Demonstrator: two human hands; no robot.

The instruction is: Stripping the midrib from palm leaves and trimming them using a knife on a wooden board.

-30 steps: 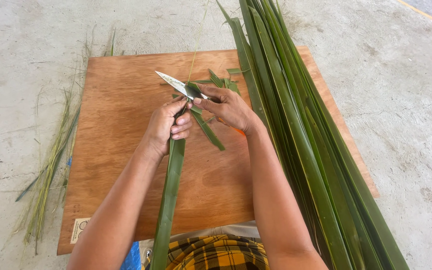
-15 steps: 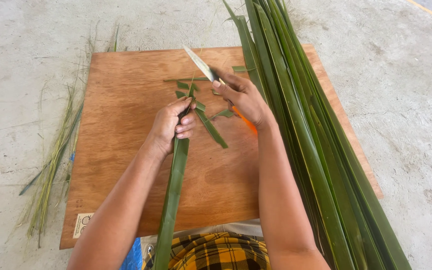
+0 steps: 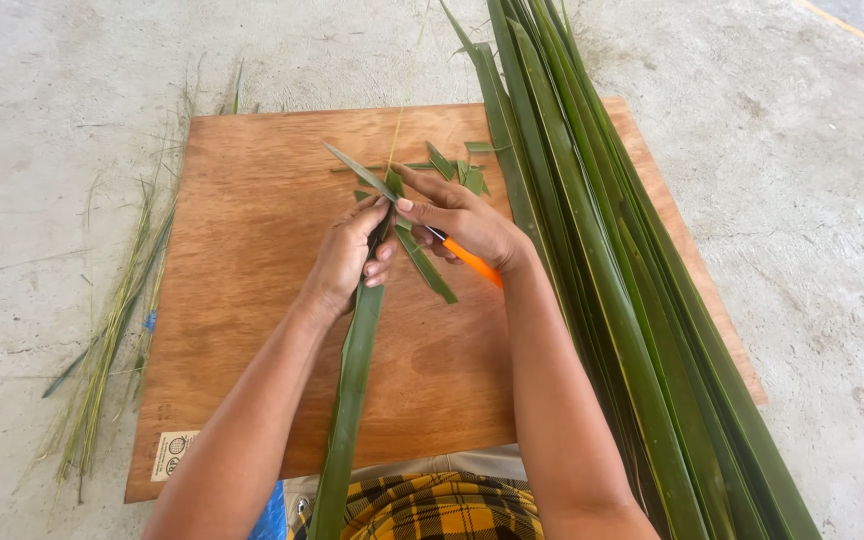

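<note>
At the centre of the frame the left hand is closed in a grip around a long green leaf, which runs from the hand down to the bottom edge. The right hand is closed on a knife with an orange handle; its blade slants toward the upper left, touching the leaf tip between the two hands. A cut leaf strip lies just below the right hand. Small leaf offcuts sit above the hands on the wooden board. A bundle of long leaves fills the right side, and thin pale strips lie on the concrete floor at left
</note>
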